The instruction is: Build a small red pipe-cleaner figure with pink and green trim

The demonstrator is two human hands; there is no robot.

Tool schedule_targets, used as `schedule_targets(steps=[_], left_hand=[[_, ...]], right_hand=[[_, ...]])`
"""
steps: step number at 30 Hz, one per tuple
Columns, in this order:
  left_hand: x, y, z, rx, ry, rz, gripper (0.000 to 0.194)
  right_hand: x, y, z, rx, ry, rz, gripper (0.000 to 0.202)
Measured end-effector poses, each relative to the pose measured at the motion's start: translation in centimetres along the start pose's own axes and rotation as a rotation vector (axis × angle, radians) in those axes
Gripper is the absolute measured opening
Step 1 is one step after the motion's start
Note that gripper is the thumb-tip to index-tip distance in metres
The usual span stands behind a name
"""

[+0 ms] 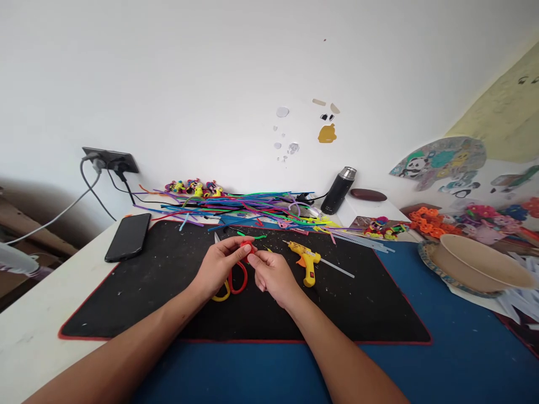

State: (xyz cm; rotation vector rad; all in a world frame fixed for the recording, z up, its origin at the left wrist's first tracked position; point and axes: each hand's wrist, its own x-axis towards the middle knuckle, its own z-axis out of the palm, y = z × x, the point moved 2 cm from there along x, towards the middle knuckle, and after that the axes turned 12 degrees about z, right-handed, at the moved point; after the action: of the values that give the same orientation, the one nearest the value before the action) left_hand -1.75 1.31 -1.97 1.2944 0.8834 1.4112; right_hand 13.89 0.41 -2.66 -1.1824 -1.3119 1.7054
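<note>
Between my two hands is a small red pipe cleaner piece (248, 247), partly covered by the fingers. My left hand (214, 264) pinches it from the left, thumb against index finger. From the other side my right hand (273, 275) is closed with its thumb and index finger at the same piece. Scissors (245, 280) with red and yellow handles lie on the mat beneath my hands, their middle hidden. A short green pipe cleaner (259, 237) shows just beyond my fingers. To the right rests a yellow glue gun (306, 259) with a glue stick protruding.
On the black mat (168, 303) lie small scraps. Behind it spreads a heap of coloured pipe cleaners (236, 205). A phone (128, 237) is at left, a black flask (339, 191) leans at the back, and a beige bowl (484, 266) stands at right.
</note>
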Motion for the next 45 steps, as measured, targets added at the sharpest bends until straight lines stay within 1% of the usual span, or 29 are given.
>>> schedule_targets(steps=[5,11,15,20,25,31,35,41,45], left_hand=[[0.0,0.5,0.1,-0.043,-0.024,-0.018,0.043],[0.1,-0.3,0.1,-0.156,0.001,-0.041,0.040],[0.0,-0.6,0.4,-0.218,0.019,-0.065,0.041],[-0.1,-0.1,0.9,-0.314,0.035,-0.085,0.050],[-0.1,0.3,0.9,-0.245,-0.006,-0.061,0.051],[-0.1,-0.1,0.6,-0.156,-0.064,-0.081,0.050],[0.0,0.0,0.5,-0.124,-0.088,-0.074,0.050],[-0.1,-0.2,0.5,-0.174,-0.081,-0.082,0.050],[-0.2,-0.7,0.6,-0.208,-0.054,-0.086,0.050]], right_hand=[[0.0,0.1,0.0,-0.035,0.033,-0.014,0.049],[-0.1,0.1,0.1,-0.044,0.033,-0.035,0.049],[0.0,0.1,0.2,0.038,-0.001,-0.017,0.046],[-0.2,-0.3,0.3,0.163,-0.035,0.008,0.048],[-0.4,-0.4,0.2,0.164,-0.024,0.005,0.051],[-0.2,0.0,0.2,-0.022,0.005,-0.013,0.051],[0.1,0.5,0.0,-0.053,0.020,-0.007,0.047],[0.3,0.8,-0.1,-0.084,0.021,0.000,0.046],[0.1,0.5,-0.1,-0.043,0.022,0.018,0.045]])
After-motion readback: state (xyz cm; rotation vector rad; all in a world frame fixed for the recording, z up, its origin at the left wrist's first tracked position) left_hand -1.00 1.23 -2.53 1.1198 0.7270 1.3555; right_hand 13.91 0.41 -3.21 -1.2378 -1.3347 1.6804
